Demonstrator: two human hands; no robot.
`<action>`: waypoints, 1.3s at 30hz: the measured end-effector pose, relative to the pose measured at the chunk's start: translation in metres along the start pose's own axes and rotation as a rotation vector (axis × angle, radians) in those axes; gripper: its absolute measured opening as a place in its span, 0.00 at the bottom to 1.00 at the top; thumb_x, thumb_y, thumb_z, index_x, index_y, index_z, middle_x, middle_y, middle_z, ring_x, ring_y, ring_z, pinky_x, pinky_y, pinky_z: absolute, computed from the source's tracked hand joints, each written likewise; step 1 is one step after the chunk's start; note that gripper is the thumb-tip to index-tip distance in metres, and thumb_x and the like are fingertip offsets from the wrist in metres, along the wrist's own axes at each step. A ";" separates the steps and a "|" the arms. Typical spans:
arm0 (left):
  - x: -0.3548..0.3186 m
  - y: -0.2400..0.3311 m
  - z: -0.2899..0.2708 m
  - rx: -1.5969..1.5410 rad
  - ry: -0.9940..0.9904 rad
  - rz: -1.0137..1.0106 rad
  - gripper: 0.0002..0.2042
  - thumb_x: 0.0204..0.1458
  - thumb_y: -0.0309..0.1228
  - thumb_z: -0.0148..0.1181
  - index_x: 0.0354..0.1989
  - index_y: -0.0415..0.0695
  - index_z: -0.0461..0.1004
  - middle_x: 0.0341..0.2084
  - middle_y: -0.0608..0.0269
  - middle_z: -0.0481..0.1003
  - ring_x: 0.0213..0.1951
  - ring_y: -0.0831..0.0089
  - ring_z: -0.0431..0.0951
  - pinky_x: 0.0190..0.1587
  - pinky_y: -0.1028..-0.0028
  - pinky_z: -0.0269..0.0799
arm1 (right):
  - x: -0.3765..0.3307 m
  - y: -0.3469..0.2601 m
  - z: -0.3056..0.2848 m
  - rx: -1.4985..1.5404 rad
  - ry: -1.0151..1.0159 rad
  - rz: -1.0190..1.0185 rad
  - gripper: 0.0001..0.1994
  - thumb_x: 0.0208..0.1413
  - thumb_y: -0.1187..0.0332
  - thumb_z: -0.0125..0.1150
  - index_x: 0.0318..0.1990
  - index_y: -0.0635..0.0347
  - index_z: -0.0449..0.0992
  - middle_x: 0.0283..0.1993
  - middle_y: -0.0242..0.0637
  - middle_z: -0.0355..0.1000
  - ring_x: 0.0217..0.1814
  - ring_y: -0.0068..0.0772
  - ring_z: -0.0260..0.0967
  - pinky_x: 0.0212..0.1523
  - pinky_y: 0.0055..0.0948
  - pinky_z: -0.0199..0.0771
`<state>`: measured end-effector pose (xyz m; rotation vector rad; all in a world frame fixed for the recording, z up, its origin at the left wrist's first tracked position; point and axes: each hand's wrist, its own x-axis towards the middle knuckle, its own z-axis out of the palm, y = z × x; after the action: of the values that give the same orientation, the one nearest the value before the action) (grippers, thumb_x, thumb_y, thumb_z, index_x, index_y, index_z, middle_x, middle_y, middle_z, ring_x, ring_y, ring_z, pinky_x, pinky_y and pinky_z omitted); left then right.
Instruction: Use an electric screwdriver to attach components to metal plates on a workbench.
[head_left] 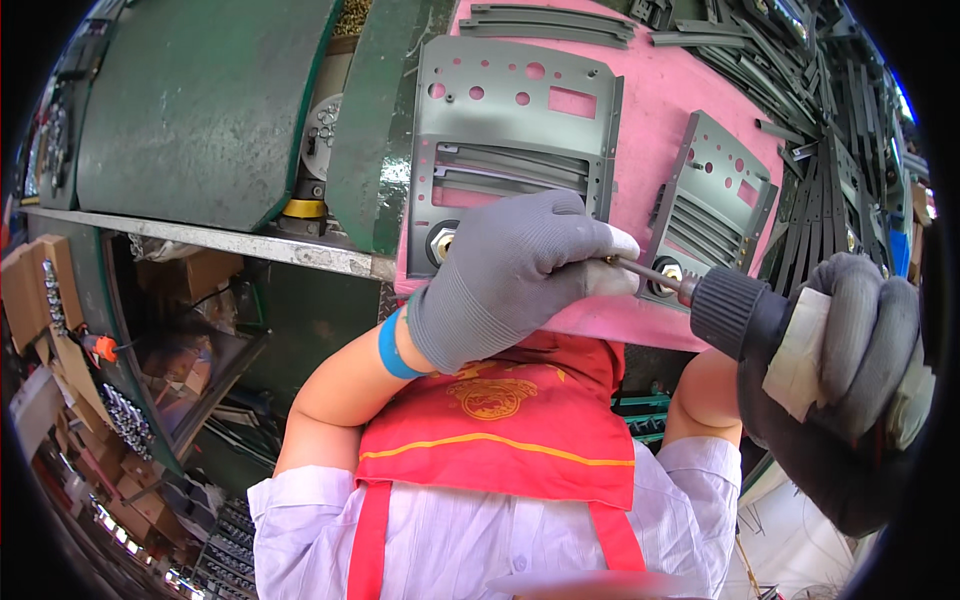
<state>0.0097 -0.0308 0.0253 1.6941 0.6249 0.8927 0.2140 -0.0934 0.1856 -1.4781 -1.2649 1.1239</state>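
My left hand [520,270], in a grey glove with pale fingertips, is closed in a pinch above the near end of a grey metal panel [515,110]. Between thumb and forefinger sits what looks like a small brass-coloured screw [611,260], at the tip of a long driver bit [645,272]. That bit belongs to a black power screwdriver [738,310], which my right hand [850,350] grips at the right; this glove is grey too, with pale tape on the fingers. A second, similar panel [712,170] lies tilted just beyond the bit.
Pink sheeting [650,90] covers the bench under the panels. Loose grey metal strips [545,25] lie at the far edge, and a heap of dark strips [820,200] is piled at the right. Left stands a green metal surface [200,100], with cardboard boxes [190,275] on a shelf below.
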 end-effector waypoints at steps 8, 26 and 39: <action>-0.018 0.029 -0.023 0.424 -0.011 -0.087 0.21 0.42 0.33 0.71 0.47 0.45 0.77 0.19 0.64 0.68 0.21 0.68 0.71 0.24 0.72 0.65 | 0.007 0.008 -0.003 0.019 0.001 -0.051 0.08 0.47 0.79 0.55 0.26 0.59 0.62 0.20 0.27 0.55 0.16 0.22 0.52 0.20 0.18 0.56; -0.045 0.018 -0.036 0.960 -0.107 0.017 0.12 0.39 0.32 0.70 0.34 0.48 0.78 0.16 0.64 0.64 0.19 0.66 0.68 0.20 0.70 0.61 | 0.024 0.099 -0.107 0.097 0.093 -0.080 0.05 0.49 0.77 0.54 0.29 0.62 0.63 0.21 0.30 0.57 0.18 0.24 0.54 0.23 0.21 0.58; -0.062 0.010 -0.033 0.973 -0.144 0.010 0.11 0.45 0.35 0.64 0.37 0.50 0.76 0.18 0.69 0.64 0.21 0.71 0.69 0.21 0.71 0.62 | 0.013 0.128 -0.135 0.117 0.103 -0.115 0.04 0.50 0.75 0.53 0.30 0.64 0.65 0.22 0.32 0.58 0.19 0.26 0.55 0.25 0.23 0.59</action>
<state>-0.0541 -0.0632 0.0241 2.5876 1.0478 0.4614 0.3737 -0.1023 0.0894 -1.3423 -1.1776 1.0159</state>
